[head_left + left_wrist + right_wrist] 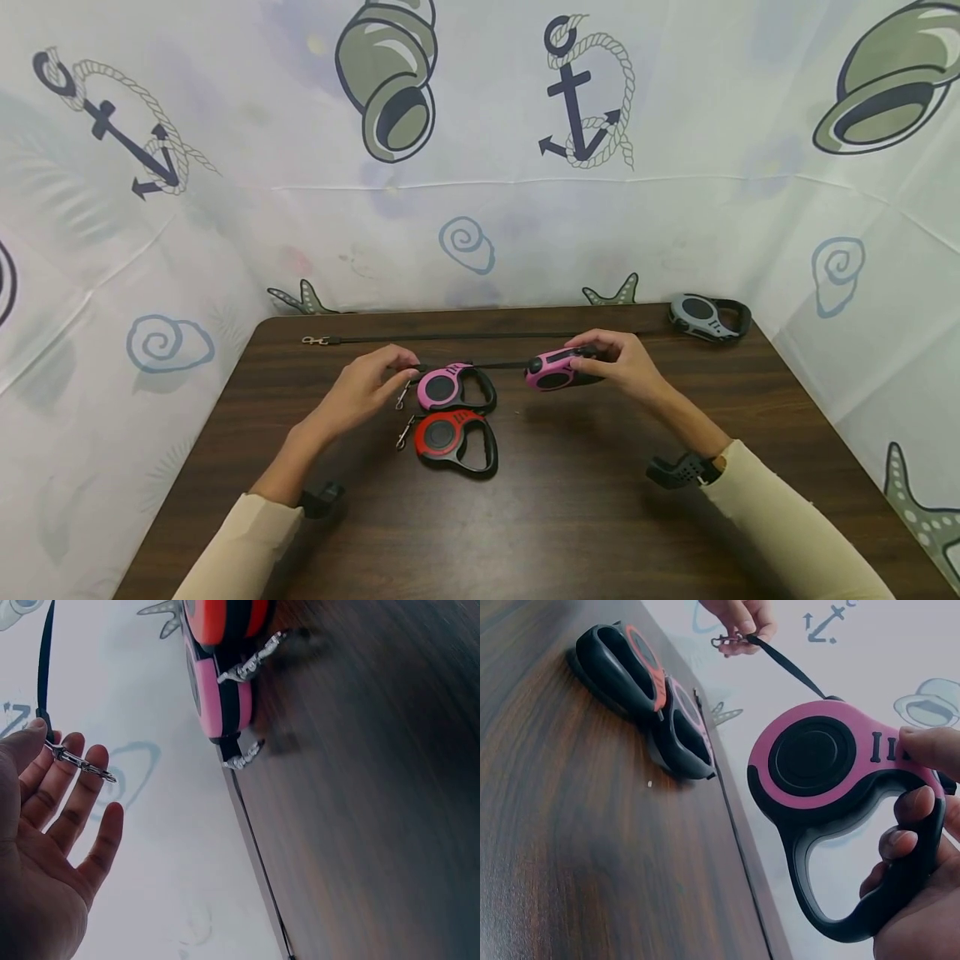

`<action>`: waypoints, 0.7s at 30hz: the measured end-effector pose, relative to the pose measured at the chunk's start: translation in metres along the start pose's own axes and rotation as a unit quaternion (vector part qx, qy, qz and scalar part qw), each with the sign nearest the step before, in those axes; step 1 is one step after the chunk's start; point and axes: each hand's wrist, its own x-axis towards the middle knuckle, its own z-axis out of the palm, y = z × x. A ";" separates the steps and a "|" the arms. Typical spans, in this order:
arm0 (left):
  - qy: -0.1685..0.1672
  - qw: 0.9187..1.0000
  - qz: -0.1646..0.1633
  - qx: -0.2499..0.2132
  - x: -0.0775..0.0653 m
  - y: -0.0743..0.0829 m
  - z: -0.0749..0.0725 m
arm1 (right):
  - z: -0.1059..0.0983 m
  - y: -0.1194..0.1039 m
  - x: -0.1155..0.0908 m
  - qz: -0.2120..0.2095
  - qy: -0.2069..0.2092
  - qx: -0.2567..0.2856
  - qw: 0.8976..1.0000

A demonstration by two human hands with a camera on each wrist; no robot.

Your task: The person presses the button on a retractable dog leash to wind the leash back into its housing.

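My right hand [618,360] grips the black handle of a pink retractable dog leash [810,754], lifted above the table. A black strap [791,666] runs from its case to my left hand [367,385]. There my thumb and fingers pinch the strap's end beside a metal snap hook [82,763]. Under the stretched strap lies a second pink retractable leash [440,388], its own hook at the left. Just in front of it a red retractable leash [441,435] rests flat, its hook also pointing left.
Toward the back right corner of the brown table [570,517] lies a grey retractable leash [697,315]. Its black strap [450,337] stretches leftward along the back edge to a brass-coloured hook [315,340]. A printed white cloth [487,100] hangs behind and at both sides.
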 end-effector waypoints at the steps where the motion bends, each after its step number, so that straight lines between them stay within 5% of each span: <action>1: -0.002 1.000 -0.002 -0.002 0.000 0.000 0.001 | 0.001 0.000 0.000 0.001 0.000 -0.001 1.000; 21: -0.024 0.999 0.007 -0.033 0.010 0.019 0.015 | 0.015 -0.003 0.002 0.005 -0.009 0.017 1.000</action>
